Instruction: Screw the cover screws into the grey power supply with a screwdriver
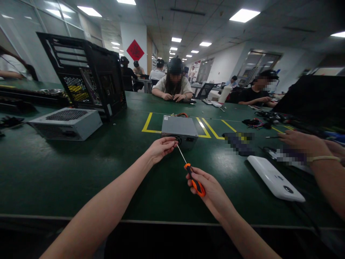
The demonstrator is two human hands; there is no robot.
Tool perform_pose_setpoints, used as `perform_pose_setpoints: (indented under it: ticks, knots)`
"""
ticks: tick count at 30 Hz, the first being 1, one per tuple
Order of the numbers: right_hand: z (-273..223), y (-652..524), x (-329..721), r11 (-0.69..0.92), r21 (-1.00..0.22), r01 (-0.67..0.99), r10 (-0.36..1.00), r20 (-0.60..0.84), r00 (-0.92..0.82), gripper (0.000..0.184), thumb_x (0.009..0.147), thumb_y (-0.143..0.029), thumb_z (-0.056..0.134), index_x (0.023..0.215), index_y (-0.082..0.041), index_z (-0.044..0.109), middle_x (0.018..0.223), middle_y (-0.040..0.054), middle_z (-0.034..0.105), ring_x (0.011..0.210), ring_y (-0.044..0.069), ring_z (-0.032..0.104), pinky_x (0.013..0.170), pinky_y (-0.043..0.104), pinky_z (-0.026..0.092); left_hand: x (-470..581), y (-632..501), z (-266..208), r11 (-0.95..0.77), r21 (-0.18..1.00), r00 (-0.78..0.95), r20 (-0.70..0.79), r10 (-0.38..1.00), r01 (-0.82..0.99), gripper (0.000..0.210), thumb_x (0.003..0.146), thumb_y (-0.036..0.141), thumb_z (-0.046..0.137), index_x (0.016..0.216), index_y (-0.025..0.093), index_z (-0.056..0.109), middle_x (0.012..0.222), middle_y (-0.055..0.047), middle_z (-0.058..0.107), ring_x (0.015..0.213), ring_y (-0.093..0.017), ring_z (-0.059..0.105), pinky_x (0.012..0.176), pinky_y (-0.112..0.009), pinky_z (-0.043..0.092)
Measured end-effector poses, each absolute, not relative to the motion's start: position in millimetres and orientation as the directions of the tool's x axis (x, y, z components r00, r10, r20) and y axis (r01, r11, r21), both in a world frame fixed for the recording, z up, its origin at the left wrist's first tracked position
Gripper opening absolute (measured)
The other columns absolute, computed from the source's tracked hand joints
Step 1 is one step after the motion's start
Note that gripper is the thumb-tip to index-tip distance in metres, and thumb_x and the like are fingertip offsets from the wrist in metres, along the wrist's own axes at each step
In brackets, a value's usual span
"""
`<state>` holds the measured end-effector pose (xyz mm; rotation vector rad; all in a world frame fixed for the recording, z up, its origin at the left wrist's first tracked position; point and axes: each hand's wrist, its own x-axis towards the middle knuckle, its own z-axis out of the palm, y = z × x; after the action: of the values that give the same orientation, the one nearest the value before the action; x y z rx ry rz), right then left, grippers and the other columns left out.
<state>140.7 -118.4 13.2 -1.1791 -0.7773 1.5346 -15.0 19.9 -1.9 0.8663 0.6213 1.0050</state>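
A grey computer power supply (pixel 180 126) sits on the green table, its fan and socket side towards me and its coloured cables at the back. My left hand (pixel 161 148) is pinched in front of the fan side, thumb and fingertips together around the tip of a screwdriver (pixel 196 182). Whatever the fingertips hold there is too small to make out. The screwdriver's orange and black handle is in my right hand (pixel 209 183), fingers closed around it, and the thin shaft slants up and left.
A black computer case (pixel 99 77) and a second power supply (pixel 66 124) stand at the left. Yellow tape (pixel 151 131) marks the table. A white device (pixel 275 178) lies at the right, near another person's hand (pixel 304 144). A person (pixel 172 84) sits opposite.
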Motion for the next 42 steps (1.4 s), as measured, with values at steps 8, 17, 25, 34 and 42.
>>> perform_pose_setpoints:
  ticks: [8, 17, 25, 34, 42]
  knots:
    - [18, -130, 138, -0.260, -0.915, -0.309, 0.964, -0.266, -0.024, 0.027, 0.067, -0.029, 0.062, 0.090, -0.016, 0.060, 0.076, 0.0040, 0.056, 0.059, 0.010, 0.049, 0.043, 0.019, 0.036, -16, 16, 3, 0.237, 0.870, 0.509, 0.018, 0.861, -0.432, 0.024, 0.072, 0.004, 0.059, 0.094, 0.013, 0.060, 0.093, -0.007, 0.064, 0.073, -0.007, 0.058, 0.062, -0.016, 0.047]
    - [15, -133, 143, -0.272, -0.906, -0.323, 0.961, -0.273, -0.042, 0.025, 0.068, -0.030, 0.062, 0.089, -0.016, 0.061, 0.075, 0.0038, 0.055, 0.058, 0.009, 0.048, 0.040, 0.017, 0.032, -19, 11, 11, 0.203, 0.901, 0.588, 0.068, 0.806, -0.383, 0.025, 0.072, 0.007, 0.061, 0.096, 0.015, 0.059, 0.092, -0.005, 0.065, 0.076, -0.007, 0.058, 0.068, -0.018, 0.044]
    - [17, -136, 144, -0.251, -0.924, -0.287, 0.967, -0.251, -0.037, 0.023, 0.069, -0.031, 0.060, 0.087, -0.017, 0.060, 0.076, 0.0036, 0.055, 0.058, 0.009, 0.048, 0.039, 0.017, 0.032, -22, 10, 15, 0.178, 0.925, 0.610, 0.069, 0.789, -0.334, 0.031, 0.068, 0.009, 0.065, 0.098, 0.016, 0.059, 0.096, -0.005, 0.063, 0.081, -0.008, 0.058, 0.071, -0.019, 0.043]
    - [19, -138, 147, -0.275, -0.914, -0.299, 0.961, -0.270, -0.059, 0.029, 0.069, -0.030, 0.060, 0.096, -0.018, 0.057, 0.076, 0.0031, 0.055, 0.056, 0.008, 0.048, 0.038, 0.015, 0.030, -24, 11, 15, 0.174, 0.945, 0.607, 0.031, 0.794, -0.276, 0.030, 0.068, 0.013, 0.067, 0.097, 0.015, 0.060, 0.081, -0.001, 0.060, 0.070, -0.005, 0.055, 0.064, -0.017, 0.041]
    - [13, -137, 141, -0.253, -0.857, -0.448, 0.953, -0.301, 0.037, 0.023, 0.070, -0.028, 0.059, 0.091, -0.018, 0.059, 0.076, 0.0034, 0.059, 0.064, 0.010, 0.051, 0.046, 0.017, 0.038, -15, 11, 7, 0.245, 0.924, 0.579, -0.031, 0.815, -0.295, 0.031, 0.069, 0.014, 0.066, 0.099, 0.015, 0.059, 0.083, -0.002, 0.060, 0.072, -0.007, 0.056, 0.064, -0.018, 0.046]
